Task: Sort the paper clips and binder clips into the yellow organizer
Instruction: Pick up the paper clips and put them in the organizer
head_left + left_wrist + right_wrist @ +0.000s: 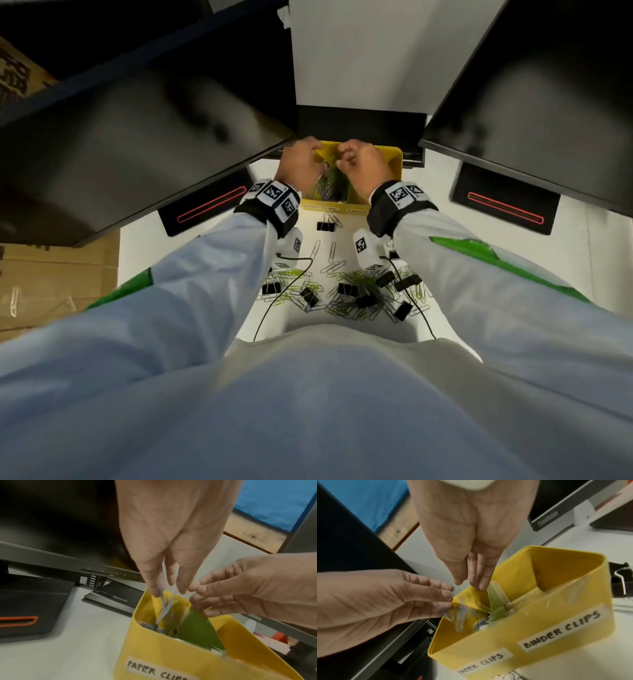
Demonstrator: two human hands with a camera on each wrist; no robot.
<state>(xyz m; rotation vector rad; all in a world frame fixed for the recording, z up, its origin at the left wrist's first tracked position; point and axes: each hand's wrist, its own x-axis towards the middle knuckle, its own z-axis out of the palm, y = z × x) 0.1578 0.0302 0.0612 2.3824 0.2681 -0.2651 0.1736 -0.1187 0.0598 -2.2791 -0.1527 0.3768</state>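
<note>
Hands over the yellow organizer (390, 161), upper centre of the head view.

Left hand (171, 536) and right hand (464, 524) point relaxed, nearly straight fingers down above the "PAPER CLIPS" compartment (471, 609); blurred paper clips (455, 614) show just beneath the fingertips, so I cannot tell whether either hand grips any. Loose binder clips (310, 296) lie scattered on the white table (438, 192) lower centre.

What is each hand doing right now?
Left hand: open, fingers straight, paper clips dropping into the yellow organizer.
Right hand: open, fingers straight, holding nothing.
</note>
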